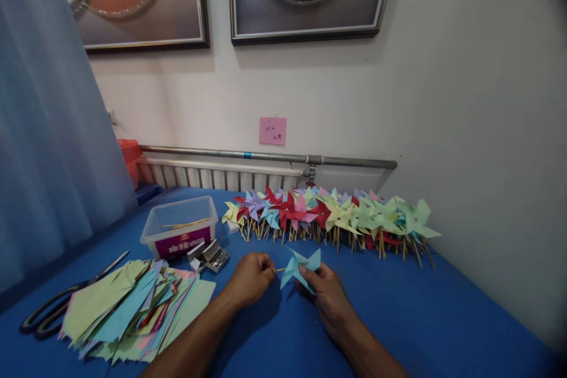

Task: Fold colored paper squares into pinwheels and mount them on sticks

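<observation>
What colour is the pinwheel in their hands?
Light blue pinwheel, seen in the head view.

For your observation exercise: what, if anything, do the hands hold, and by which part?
The right hand holds a light blue paper pinwheel by its lower blades; the left hand pinches the thin stick at its centre.

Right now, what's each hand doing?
Left hand: closed, pinching the thin stick.
Right hand: closed on the light blue paper pinwheel.
</observation>
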Motion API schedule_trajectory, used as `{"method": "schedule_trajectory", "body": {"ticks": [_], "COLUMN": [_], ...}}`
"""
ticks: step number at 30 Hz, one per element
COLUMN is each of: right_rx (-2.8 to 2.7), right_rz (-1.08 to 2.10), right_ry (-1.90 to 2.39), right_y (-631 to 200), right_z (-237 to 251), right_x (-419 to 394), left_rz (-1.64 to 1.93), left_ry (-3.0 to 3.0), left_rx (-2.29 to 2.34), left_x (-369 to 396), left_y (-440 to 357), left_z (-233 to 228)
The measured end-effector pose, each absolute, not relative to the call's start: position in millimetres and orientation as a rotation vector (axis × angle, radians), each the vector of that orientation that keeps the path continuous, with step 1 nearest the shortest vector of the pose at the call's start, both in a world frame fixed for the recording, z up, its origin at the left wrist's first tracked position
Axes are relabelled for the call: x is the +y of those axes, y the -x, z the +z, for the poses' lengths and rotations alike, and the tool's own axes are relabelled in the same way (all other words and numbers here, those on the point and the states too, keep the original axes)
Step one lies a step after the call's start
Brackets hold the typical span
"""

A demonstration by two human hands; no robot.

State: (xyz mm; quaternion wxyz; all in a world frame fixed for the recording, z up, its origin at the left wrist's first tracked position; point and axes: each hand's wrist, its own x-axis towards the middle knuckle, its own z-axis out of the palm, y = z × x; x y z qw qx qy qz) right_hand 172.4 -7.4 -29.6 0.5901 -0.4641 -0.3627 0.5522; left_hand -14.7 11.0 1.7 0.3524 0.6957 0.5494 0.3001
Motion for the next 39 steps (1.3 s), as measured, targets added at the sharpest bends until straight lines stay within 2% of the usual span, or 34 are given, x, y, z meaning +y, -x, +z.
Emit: {"method": "schedule_trajectory", "body": {"ticks": [17,39], "right_rx": [-0.847,-0.822], "right_rz": [1.274,1.305], "right_ry": [1.073,1.037], "right_y": [-172,-169], "right_z": [-45,-25], "right_x": [1,-12], "left_rz": [0.791,0.801], "left_ry": [-1.809,-1.81], "left_rx": [1.456,1.476], "left_x": [6,3], "left_y": [10,7], "left_z": [6,5]}}
